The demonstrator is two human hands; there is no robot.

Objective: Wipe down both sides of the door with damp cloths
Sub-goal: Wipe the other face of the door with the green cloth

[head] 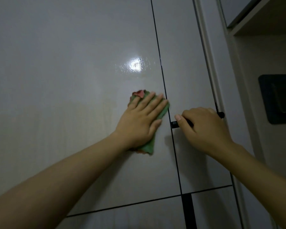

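Your left hand (139,119) flat, fingers straight, pressing cloth (149,144) on door (73,63), long axis upward; right hand (203,128) gripping handle (174,124) beside it.

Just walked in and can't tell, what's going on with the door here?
A person is wiping a pale door with a green cloth. The left hand presses the cloth flat against the panel, just left of a thin dark vertical line. The right hand grips the black door handle, fingers curled round it. A glossy patch of reflected light shows above the cloth. Only this side of the door is visible.
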